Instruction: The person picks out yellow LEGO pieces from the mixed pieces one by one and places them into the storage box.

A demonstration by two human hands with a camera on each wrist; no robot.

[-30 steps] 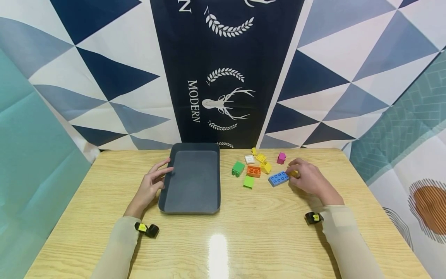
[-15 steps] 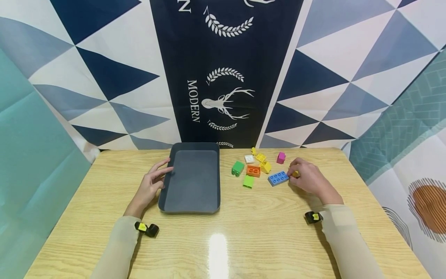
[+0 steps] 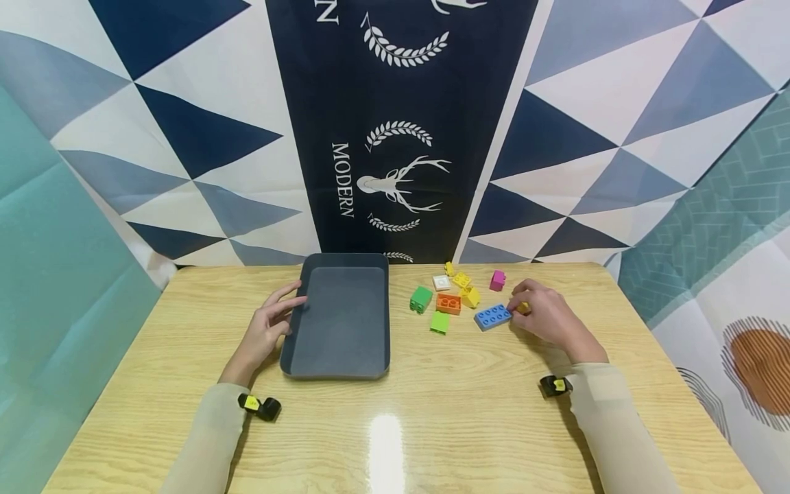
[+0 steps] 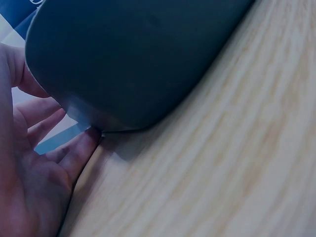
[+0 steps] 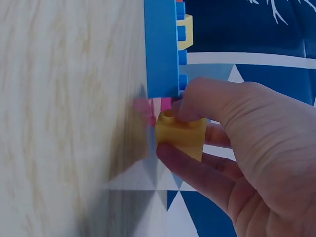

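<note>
My left hand [image 3: 264,335] rests against the left side of a dark grey rectangular tray [image 3: 339,374], its extended fingers touching the rim. The left wrist view shows the tray's outer wall [image 4: 123,64] and several fingers of that hand against it. On the right, my right hand [image 3: 545,317] pinches a small yellow toy building brick [image 5: 182,136] between thumb and fingers. Most of this brick is hidden by the hand in the head view. Right by it lies a long blue brick [image 3: 493,316], studs up.
Left of the blue brick lie orange [image 3: 448,304], lime [image 3: 440,322], dark green [image 3: 421,300] and white [image 3: 441,283] bricks. Several yellow pieces [image 3: 470,296] are grouped there too. A magenta brick [image 3: 497,280] sits near the wooden table's [image 3: 469,412] back edge, before a patterned backdrop [image 3: 395,233].
Almost nothing differs. The right hand stays at the yellow brick with only a tiny shift of its fingers, and the left hand keeps its place at the tray.
</note>
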